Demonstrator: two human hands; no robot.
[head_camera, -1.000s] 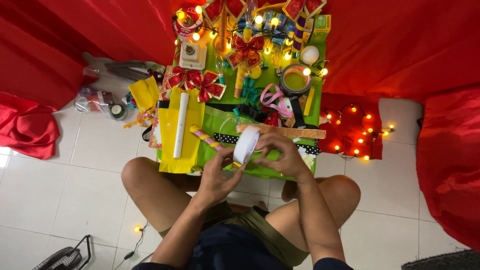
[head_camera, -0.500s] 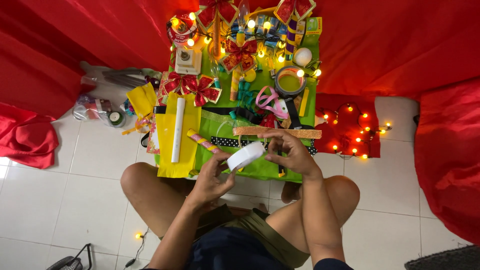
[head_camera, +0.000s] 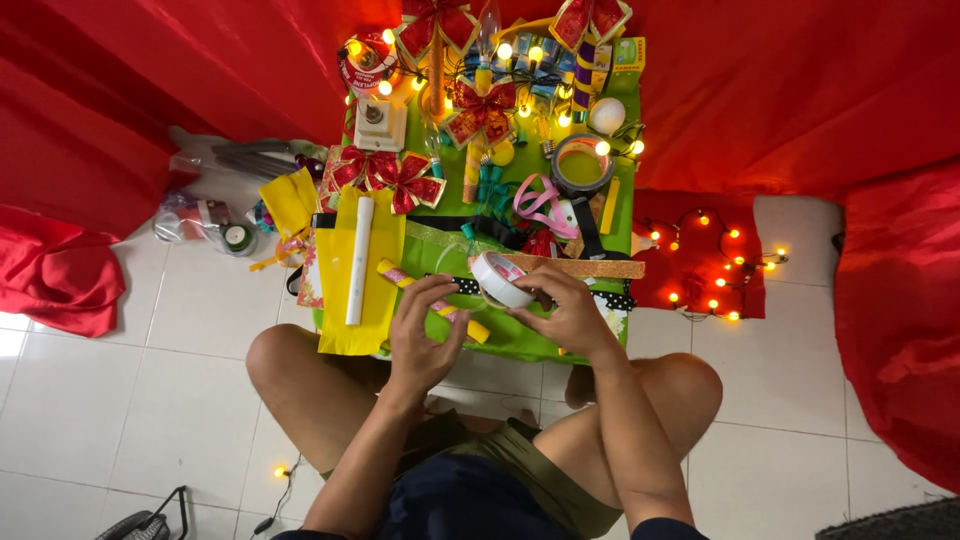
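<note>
Tape roll up in both hands, end not yet drawn out.

I've got the white tape roll (head_camera: 497, 279) lifted over the near edge of the green table (head_camera: 622, 200): right hand (head_camera: 565, 310) fingers closed round it, left hand (head_camera: 425, 330) fingertips pinching at its rim. No strip pulled yet afaict; yellow paper sheet (head_camera: 360, 290) at near-left corner lies untouched.
</note>
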